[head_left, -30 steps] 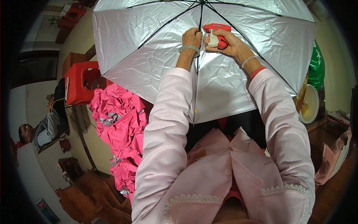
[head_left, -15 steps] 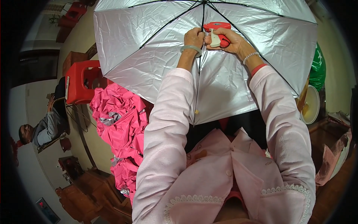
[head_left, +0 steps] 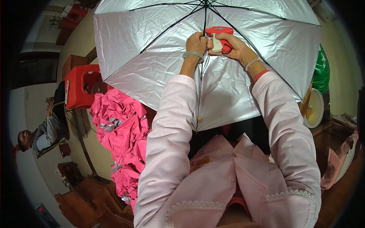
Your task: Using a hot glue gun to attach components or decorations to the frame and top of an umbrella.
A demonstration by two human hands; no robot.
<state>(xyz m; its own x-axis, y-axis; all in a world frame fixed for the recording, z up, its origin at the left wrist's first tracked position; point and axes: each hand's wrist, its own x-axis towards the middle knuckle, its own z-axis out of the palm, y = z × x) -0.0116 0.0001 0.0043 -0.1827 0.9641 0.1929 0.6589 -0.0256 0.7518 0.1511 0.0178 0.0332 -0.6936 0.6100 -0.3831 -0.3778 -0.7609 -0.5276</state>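
Observation:
An open umbrella [head_left: 152, 62] with a silver inner canopy and thin black ribs spreads out before me, its near edge over my lap. My left hand [head_left: 195, 42] is closed at the middle rib [head_left: 205, 21], pinching the rib or the cloth beside it; the fingertips hide which. In my right hand [head_left: 237, 46], fingers wrapped round it, is a red-and-white squeeze-handled tool [head_left: 219, 31]. The tool's front end meets the rib right by my left fingers, and its tip is hidden there. A small yellow tab [head_left: 199, 118] sits low on the same rib.
Bunched pink cloth [head_left: 121, 133] with silver patches lies left of my arm, beside a red plastic stool [head_left: 81, 87]. At right are a green plastic bag [head_left: 322, 72], a white tub [head_left: 315, 108] and a wooden box [head_left: 330, 138]. A person [head_left: 47, 129] sits at far left.
The whole picture has shifted slightly down and left. Both hands keep the same hold at the same place on the rib.

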